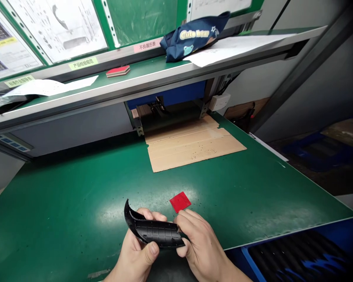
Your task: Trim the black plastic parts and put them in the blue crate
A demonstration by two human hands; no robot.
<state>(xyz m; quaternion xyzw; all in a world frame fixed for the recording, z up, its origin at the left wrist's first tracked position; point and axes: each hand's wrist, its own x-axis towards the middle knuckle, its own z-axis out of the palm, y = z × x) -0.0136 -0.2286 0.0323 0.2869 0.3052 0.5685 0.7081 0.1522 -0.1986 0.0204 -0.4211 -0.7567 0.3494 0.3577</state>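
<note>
A curved black plastic part (159,232) with a grid of ribs on its hollow side is held above the near edge of the table. Its left end flares upward in a thin lip. My left hand (138,250) is closed around the left and middle of the part, thumb in front and fingers behind. At the other end, my right hand (198,243) pinches the part's tip between thumb and curled fingers. Whether something small is also inside the right hand's fingers I cannot tell. A red square pad (180,201) lies on the table just beyond the right hand.
Beyond the hands, a cardboard sheet (194,150) lies on the green table (76,196), under a blue fixture (176,96). The shelf above carries a navy pouch (194,37), papers (47,87) and red pads (118,71). A blue crate (253,260) with black parts stands lower right.
</note>
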